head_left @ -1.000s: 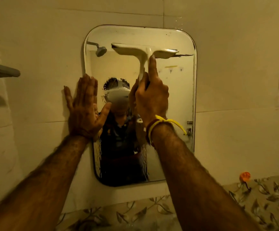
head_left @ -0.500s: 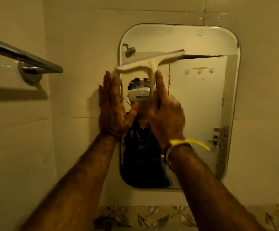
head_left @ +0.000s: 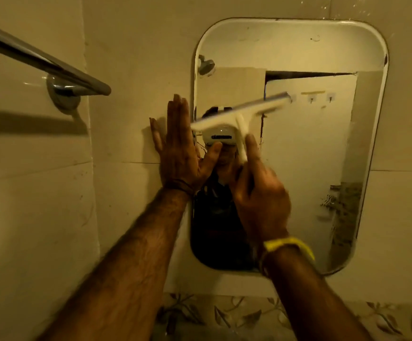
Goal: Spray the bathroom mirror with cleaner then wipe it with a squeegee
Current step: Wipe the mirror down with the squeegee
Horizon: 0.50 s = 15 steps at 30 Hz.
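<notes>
A rounded rectangular mirror (head_left: 323, 168) hangs on the tiled wall. My right hand (head_left: 259, 190) grips the handle of a white squeegee (head_left: 242, 112). Its blade is tilted, left end lower, and lies across the left-middle part of the mirror; it is blurred. My left hand (head_left: 180, 148) is flat with fingers spread, pressed on the wall at the mirror's left edge, the thumb over the glass. No spray bottle is in view.
A chrome towel bar (head_left: 42, 62) juts from the wall at the upper left. A band of leaf-patterned tiles (head_left: 224, 313) runs below the mirror. A yellow band (head_left: 288, 244) circles my right wrist.
The squeegee has come down from the top of the mirror toward its middle and tilted, left end down. My view has shifted left; the left hand stays on the wall.
</notes>
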Tool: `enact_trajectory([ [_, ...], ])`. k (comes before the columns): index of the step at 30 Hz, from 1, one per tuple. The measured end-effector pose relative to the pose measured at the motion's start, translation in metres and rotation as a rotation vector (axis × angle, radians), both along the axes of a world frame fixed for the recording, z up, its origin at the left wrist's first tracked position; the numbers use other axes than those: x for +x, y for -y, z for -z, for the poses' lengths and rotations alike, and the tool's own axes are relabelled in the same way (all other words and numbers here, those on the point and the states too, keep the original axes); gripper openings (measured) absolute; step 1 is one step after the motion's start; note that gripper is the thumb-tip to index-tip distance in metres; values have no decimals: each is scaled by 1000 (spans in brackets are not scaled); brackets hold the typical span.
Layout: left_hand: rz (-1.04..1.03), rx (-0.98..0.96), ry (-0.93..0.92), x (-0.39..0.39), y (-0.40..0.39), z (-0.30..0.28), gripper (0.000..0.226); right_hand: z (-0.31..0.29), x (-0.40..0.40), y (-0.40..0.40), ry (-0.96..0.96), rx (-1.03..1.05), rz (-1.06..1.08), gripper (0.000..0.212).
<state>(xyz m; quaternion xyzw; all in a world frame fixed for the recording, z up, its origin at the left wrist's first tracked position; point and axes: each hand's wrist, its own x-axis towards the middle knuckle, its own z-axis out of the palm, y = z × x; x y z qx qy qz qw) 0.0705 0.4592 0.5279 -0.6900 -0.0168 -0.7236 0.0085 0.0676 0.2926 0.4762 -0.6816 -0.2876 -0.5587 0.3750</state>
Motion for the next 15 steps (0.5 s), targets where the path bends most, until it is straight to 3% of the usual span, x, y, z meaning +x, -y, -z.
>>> enact_trajectory([
  [3,-44,4,-2,5,-1,2,80,41,3,22,-44,-3,58,56],
  [10,-165,-9,-19,13,-5,3,64,-55,12,25,-35,137,43,57],
  [15,-159,-4,-23,10,-8,5,67,24,-5,37,-97,86,6,58],
])
